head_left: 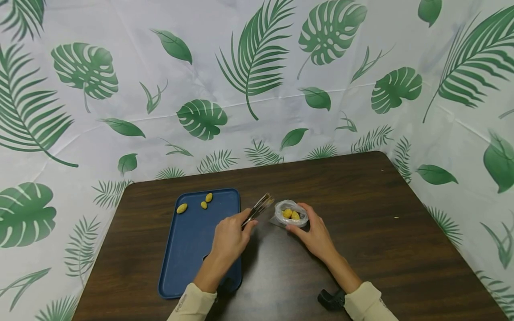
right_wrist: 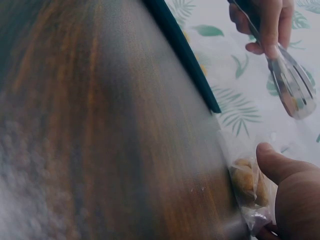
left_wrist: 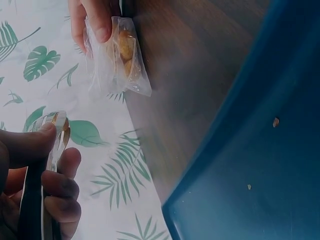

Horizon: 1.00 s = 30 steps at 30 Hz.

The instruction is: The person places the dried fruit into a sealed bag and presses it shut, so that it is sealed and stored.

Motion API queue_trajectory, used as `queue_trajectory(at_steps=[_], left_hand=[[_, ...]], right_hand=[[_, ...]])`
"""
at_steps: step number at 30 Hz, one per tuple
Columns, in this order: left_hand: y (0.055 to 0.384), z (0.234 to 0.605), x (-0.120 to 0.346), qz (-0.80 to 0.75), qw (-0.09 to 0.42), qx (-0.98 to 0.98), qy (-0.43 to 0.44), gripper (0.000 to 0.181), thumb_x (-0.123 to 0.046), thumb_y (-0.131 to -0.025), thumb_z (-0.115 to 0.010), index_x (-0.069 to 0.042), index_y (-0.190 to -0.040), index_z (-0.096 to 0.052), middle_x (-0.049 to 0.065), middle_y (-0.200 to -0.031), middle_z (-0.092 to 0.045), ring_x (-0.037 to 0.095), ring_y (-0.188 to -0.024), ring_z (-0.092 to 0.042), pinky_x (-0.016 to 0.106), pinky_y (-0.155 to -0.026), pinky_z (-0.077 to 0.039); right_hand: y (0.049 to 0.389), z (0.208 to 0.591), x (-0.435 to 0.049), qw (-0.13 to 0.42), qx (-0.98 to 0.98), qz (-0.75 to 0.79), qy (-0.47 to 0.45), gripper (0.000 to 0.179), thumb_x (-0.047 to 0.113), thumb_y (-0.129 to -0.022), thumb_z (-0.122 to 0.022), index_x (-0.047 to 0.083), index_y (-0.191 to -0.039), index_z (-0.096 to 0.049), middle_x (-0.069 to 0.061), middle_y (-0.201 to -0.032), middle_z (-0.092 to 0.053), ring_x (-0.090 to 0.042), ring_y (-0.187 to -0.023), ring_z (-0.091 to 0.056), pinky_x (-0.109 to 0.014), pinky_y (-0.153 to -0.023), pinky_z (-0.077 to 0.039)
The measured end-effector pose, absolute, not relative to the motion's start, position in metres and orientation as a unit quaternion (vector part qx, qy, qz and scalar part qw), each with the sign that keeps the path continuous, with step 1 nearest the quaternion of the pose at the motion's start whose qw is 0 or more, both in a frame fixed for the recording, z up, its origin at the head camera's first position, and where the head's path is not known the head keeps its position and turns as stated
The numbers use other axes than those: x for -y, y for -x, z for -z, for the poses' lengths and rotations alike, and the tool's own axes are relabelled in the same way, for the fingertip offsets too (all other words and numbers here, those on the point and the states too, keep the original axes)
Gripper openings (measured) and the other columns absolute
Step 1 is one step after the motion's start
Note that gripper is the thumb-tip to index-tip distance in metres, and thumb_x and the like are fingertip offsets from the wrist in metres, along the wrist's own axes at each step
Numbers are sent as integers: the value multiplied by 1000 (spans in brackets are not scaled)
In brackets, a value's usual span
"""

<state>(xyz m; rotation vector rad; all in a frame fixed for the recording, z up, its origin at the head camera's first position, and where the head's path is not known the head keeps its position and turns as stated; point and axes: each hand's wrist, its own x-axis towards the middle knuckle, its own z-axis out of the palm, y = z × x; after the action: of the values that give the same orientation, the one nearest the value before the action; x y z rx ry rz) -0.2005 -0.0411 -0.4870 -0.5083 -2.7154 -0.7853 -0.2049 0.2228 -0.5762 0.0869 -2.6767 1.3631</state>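
Observation:
My left hand (head_left: 230,238) grips a pair of metal tongs (head_left: 261,207) with dark handles and slotted heads, held above the table just right of the tray. I cannot tell whether anything is between the tongs' heads. In the head view, my right hand (head_left: 317,232) holds a clear plastic bag (head_left: 304,217) by its side, thumb in front and fingers behind. The bag's mouth faces up, and yellow-brown food pieces (head_left: 287,213) show inside. The right wrist view has the bag (right_wrist: 257,215) beside the thumb, and the slotted tongs (right_wrist: 292,85) above it.
A blue tray (head_left: 184,254) lies left on the dark wooden table (head_left: 361,191), partly under my left forearm. Three yellow pieces (head_left: 182,208) sit near its far end, and small crumbs (left_wrist: 276,122) dot its surface. A leaf-patterned cloth (head_left: 160,89) hangs behind the table.

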Motion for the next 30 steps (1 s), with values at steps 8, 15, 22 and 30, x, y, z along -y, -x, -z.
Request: queue_trajectory(at_steps=[8, 15, 22, 30], left_hand=[[199, 485, 37, 261, 129, 939, 184, 33, -32, -95, -74, -12, -121, -75, 8, -99, -80, 19, -68, -71, 38, -62, -56], [198, 487, 32, 260, 134, 936, 194, 32, -30, -94, -76, -12, -121, -75, 8, -105, -80, 26, -79, -76, 46, -67, -59], [195, 487, 28, 257, 135, 935, 204, 34, -32, -94, -75, -12, -122, -75, 8, -108, -80, 26, -82, -77, 46, -69, -60], [195, 488, 22, 255, 131, 933, 218, 29, -31, -94, -76, -16, -119, -75, 4, -107, -80, 23, -82, -77, 44, -67, -59]], right_hand=[[205, 578, -222, 70, 890, -450, -27, 78, 48, -87, -81, 25, -152, -44, -11, -149, -58, -45, -135, -52, -70, -103, -40], [205, 578, -222, 76, 892, -445, -28, 78, 48, -87, -81, 25, -152, -44, -11, -149, -58, -45, -134, -53, -70, -103, -41], [206, 578, -222, 72, 892, -445, -31, 79, 49, -87, -81, 23, -152, -44, -11, -151, -57, -44, -135, -52, -69, -104, -41], [205, 577, -223, 76, 889, -450, -37, 79, 48, -87, -81, 22, -152, -44, -12, -149, -58, -45, -135, -53, -70, -103, -41]])
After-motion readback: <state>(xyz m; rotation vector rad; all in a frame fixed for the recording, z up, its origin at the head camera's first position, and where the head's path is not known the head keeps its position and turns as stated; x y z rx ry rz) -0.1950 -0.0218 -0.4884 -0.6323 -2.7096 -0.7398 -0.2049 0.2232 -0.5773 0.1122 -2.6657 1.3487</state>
